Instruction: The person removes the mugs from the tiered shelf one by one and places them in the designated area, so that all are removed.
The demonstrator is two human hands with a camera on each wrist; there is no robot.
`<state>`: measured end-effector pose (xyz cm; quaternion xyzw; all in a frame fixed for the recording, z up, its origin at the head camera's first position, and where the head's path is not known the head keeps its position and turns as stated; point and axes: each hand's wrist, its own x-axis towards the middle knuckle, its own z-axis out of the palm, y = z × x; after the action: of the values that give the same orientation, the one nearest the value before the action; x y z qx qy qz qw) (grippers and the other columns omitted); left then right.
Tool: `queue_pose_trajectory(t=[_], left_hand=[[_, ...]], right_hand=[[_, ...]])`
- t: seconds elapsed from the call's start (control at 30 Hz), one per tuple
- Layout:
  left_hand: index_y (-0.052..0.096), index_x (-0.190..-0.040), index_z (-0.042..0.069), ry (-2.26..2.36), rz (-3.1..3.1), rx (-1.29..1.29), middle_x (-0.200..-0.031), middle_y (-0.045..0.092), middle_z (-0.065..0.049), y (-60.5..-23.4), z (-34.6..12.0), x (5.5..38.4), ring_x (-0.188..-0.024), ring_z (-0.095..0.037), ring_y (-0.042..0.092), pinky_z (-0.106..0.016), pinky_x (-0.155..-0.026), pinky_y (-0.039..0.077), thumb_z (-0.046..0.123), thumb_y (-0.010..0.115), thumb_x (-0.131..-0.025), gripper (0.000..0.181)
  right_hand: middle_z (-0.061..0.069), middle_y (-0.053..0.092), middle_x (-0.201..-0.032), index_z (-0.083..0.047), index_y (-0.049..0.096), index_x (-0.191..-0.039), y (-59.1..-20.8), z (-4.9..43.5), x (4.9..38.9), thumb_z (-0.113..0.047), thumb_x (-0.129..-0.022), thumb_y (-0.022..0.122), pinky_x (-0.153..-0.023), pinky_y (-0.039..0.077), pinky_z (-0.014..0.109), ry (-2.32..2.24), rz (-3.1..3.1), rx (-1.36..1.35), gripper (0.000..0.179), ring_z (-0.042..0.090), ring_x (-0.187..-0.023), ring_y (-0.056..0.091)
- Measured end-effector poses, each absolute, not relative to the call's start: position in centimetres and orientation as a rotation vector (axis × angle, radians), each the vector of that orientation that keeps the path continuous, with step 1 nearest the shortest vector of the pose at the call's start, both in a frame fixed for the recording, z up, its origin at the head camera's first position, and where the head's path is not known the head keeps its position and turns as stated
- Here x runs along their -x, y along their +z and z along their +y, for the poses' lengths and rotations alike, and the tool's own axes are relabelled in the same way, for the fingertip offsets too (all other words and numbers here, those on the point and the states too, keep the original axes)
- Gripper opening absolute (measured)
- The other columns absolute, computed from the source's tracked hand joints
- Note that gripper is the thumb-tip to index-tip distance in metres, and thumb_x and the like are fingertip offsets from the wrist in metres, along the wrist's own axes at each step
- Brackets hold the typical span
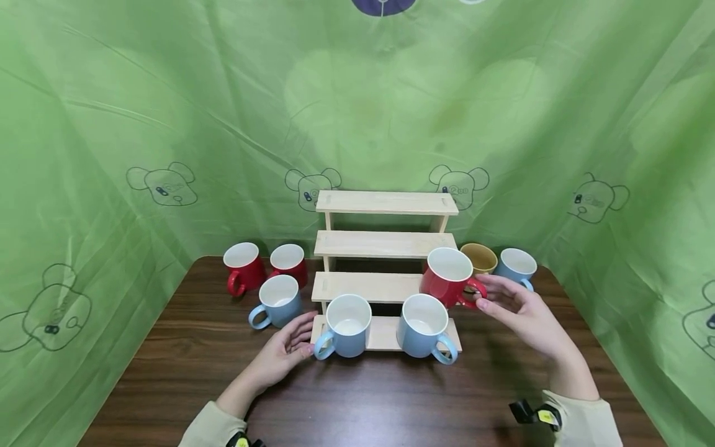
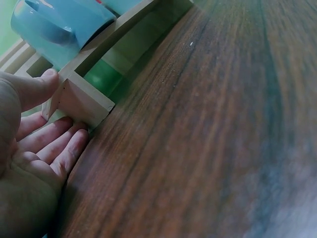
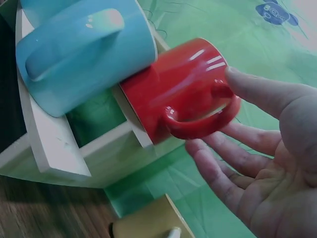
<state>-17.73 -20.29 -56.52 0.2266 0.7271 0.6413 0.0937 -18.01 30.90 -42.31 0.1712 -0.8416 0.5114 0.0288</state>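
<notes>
My right hand (image 1: 516,307) pinches the handle of a red mug (image 1: 441,284) with a white inside. In the right wrist view, thumb and fingertips meet the red mug's handle (image 3: 203,124), and its base is at the right end of the second step. My left hand (image 1: 279,354) holds the left end of the lowest step of a wooden tiered shelf (image 1: 385,243), thumb above and fingers along the side. Two blue mugs stand on that step: the left one (image 1: 349,326) beside my left hand, the right one (image 1: 422,326) in front of the red mug.
Two red mugs (image 1: 251,273) and a blue mug (image 1: 282,304) stand on the dark wooden table (image 1: 357,397) left of the shelf. Behind my right hand are a yellow mug (image 1: 480,259) and another blue mug (image 1: 515,267). A green curtain (image 1: 357,112) surrounds the table.
</notes>
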Motion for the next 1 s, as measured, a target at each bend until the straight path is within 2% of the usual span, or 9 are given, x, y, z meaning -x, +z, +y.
queue_pose_trajectory(t=[0.17,0.4,0.63,0.9,1.0], left_hand=[[0.036,-0.166,-0.003,1.9,2.163,-0.667,-0.158,0.053,-0.03,-56.5,-20.4,17.8,-0.134,-0.012,0.063,-0.023,-0.111,0.05,0.005,0.071,-0.106,0.07],[0.037,-0.166,-0.002,1.896,2.16,-0.659,-0.158,0.053,-0.03,-56.5,-20.4,17.8,-0.134,-0.013,0.063,-0.022,-0.111,0.051,0.005,0.071,-0.106,0.07],[0.036,-0.166,-0.003,1.886,2.156,-0.661,-0.157,0.054,-0.031,-56.4,-20.3,17.8,-0.133,-0.014,0.063,-0.022,-0.11,0.051,0.006,0.071,-0.106,0.07],[0.036,-0.165,-0.004,1.895,2.161,-0.666,-0.154,0.055,-0.032,-56.5,-20.3,17.9,-0.13,-0.014,0.065,-0.022,-0.109,0.052,0.004,0.071,-0.106,0.07],[0.036,-0.165,-0.003,1.897,2.159,-0.671,-0.154,0.055,-0.032,-56.5,-20.4,17.9,-0.13,-0.014,0.065,-0.022,-0.108,0.052,0.004,0.071,-0.105,0.07]], right_hand=[[0.02,0.072,-0.131,-0.003,0.062,-0.148,-42.2,29.8,18.1,-0.01,-0.106,0.074,-0.089,0.062,0.023,1.554,-2.564,-0.504,0.045,0.012,-0.109,0.074],[0.009,0.076,-0.117,-0.006,0.066,-0.146,-42.3,29.2,17.9,-0.011,-0.106,0.075,-0.083,0.061,0.021,1.5,-2.533,-0.449,0.041,0.012,-0.102,0.074],[0.01,0.08,-0.111,-0.001,0.071,-0.12,-42.6,28.9,17.8,-0.015,-0.107,0.073,-0.079,0.061,0.024,1.471,-2.585,-0.388,0.019,0.017,-0.095,0.073],[0.017,0.08,-0.112,0.009,0.067,-0.125,-42.9,28.8,18.2,-0.005,-0.112,0.061,-0.086,0.064,0.025,1.619,-2.468,-0.534,0.02,0.013,-0.099,0.079],[0.015,0.081,-0.111,0.01,0.067,-0.124,-43.0,28.6,18.3,-0.004,-0.113,0.059,-0.087,0.064,0.024,1.621,-2.452,-0.548,0.02,0.013,-0.099,0.079]])
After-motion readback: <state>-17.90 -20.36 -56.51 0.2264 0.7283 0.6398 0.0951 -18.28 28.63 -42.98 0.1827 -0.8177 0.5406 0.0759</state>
